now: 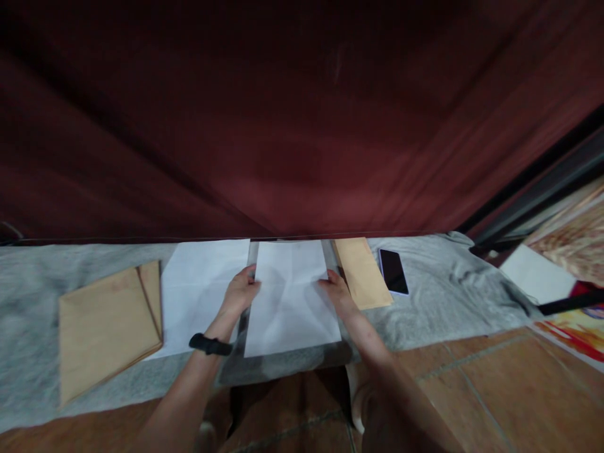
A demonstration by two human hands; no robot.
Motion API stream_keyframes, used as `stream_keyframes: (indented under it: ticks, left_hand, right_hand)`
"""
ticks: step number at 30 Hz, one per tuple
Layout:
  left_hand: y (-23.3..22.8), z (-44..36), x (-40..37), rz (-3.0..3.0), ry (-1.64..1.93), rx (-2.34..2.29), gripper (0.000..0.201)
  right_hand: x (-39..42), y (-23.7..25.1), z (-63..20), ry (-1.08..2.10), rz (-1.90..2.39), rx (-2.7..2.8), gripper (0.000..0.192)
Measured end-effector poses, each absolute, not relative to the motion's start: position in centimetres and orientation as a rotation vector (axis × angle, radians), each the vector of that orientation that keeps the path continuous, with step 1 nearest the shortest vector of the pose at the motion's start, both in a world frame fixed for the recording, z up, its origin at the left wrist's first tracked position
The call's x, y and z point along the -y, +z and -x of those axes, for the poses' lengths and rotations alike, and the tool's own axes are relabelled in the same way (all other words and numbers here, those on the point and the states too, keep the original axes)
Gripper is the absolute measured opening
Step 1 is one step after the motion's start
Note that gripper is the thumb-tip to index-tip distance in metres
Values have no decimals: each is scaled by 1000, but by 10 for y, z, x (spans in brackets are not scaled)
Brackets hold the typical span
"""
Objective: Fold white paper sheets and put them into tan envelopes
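A creased white sheet of paper [290, 296] lies in front of me on a grey cloth [438, 296]. My left hand [241, 292] rests on the sheet's left edge, fingers flat; a black band is on that wrist. My right hand [336, 290] presses the sheet's right edge. A second white sheet [202, 283] lies just left of it, partly under my left hand. A long brown envelope [362, 272] lies just right of my right hand.
A stack of brown envelopes [106, 324] sits at the left on the cloth. A dark phone [393, 270] lies right of the long envelope. A dark red curtain [302, 126] hangs behind. Tiled floor [495, 390] and a white sheet [535, 274] are at right.
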State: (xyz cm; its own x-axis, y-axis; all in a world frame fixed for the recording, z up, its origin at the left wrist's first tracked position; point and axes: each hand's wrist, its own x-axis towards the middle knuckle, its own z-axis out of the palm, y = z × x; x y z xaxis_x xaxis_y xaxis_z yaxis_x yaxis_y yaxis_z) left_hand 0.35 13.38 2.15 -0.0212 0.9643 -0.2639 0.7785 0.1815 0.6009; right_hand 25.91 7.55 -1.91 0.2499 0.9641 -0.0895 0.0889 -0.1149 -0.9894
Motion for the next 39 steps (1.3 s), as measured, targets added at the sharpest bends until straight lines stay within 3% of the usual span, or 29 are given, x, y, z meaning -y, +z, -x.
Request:
stream_keyframes:
  ticks: [3,9,15,34,39]
  left_hand:
    - [21,-6,-131,-1641,431,-1807,58]
    - [17,-6,-131,-1714,379,-1834,59]
    - [25,-10,-127,-1803,279,-1887,55]
    - [27,-18,-121,-1848,213,-1966,53]
    - [34,-22,-114,-1883,131,-2023,59]
  right_hand:
    - [-80,-24,-267,977,1579,1053,26]
    - [-74,-27,-271,830,1789,1126,43]
    - [-62,-19,-267,565,2005,1426,44]
    - [-57,-14,-270,506,2066,1492,47]
    - [-53,-10,-266,352,2071,1583,47]
